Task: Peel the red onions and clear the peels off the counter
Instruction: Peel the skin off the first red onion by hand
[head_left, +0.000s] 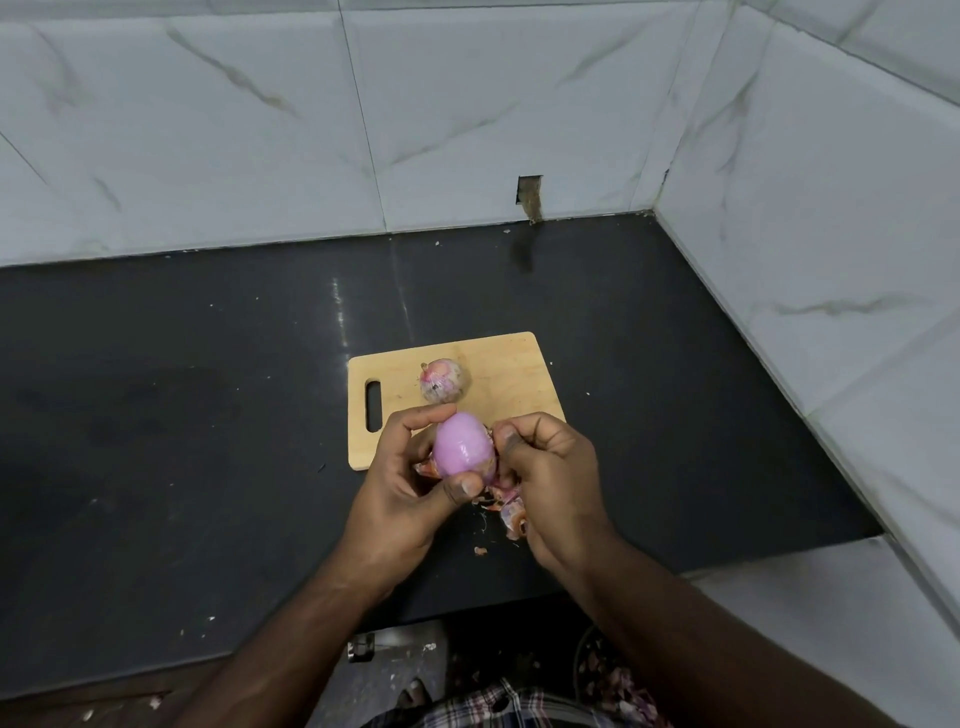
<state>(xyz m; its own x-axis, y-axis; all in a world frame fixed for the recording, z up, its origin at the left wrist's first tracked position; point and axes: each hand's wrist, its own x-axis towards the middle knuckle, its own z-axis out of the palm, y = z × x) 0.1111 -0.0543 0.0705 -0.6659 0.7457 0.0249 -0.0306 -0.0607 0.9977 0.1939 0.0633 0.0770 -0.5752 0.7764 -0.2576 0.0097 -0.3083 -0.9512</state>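
Wooden cutting board (498, 358) with handle slot, white marble-look wall tiles (260, 130) — small chipped hole (530, 196)

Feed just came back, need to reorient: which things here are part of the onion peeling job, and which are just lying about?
Part of the job:
- half-peeled onion, held in the left hand
- loose peels, pulled by the right hand
- unpeeled onion
- peel scrap on the counter

Just lying about:
- cutting board
- wall tiles

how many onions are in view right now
2. One peeled onion is held between the left hand and right hand; one unpeeled onion sits on the cutting board. None seems hidden.
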